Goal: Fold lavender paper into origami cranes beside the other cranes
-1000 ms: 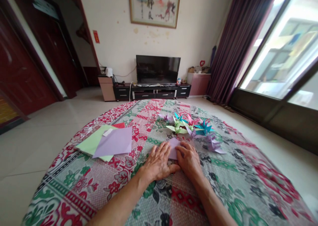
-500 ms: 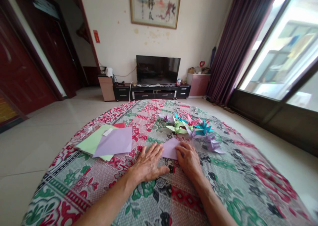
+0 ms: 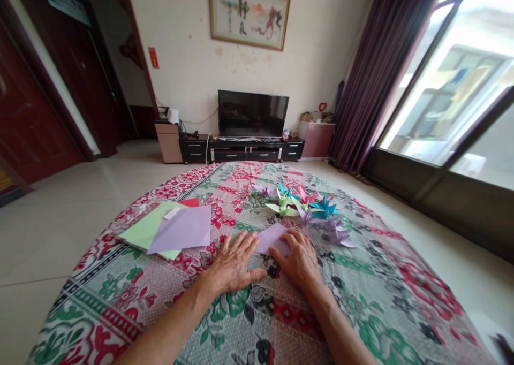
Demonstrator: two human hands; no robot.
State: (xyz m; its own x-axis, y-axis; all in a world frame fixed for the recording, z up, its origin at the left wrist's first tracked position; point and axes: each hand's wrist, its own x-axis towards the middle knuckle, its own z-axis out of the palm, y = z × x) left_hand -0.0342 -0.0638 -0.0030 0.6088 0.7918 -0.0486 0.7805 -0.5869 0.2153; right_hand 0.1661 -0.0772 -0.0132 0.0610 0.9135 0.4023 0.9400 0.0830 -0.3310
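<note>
A folded purple paper (image 3: pixel 270 238) lies on the patterned tablecloth (image 3: pixel 225 333) between my hands. My left hand (image 3: pixel 236 262) rests flat with its fingers spread, fingertips at the paper's left edge. On the paper's right part lies my right hand (image 3: pixel 297 258), thumb stretched out over the paper and fingers bent a little, pressing it down. The paper's right end is hidden under that hand. Beyond it stand several folded paper cranes: light green (image 3: pixel 283 208), blue (image 3: pixel 324 207), pink (image 3: pixel 305 196) and purple (image 3: pixel 338 231).
At the left of the table lie loose square sheets, a purple one (image 3: pixel 182 228) over light green ones (image 3: pixel 140 230), with a red corner (image 3: pixel 190 202) behind and a small white piece (image 3: pixel 171 213) on top. A television (image 3: pixel 252 113) stands beyond the table.
My right thumb has stretched out leftward over the purple paper, and the right hand's fingers have loosened from its right end. The whole view has shifted slightly.
</note>
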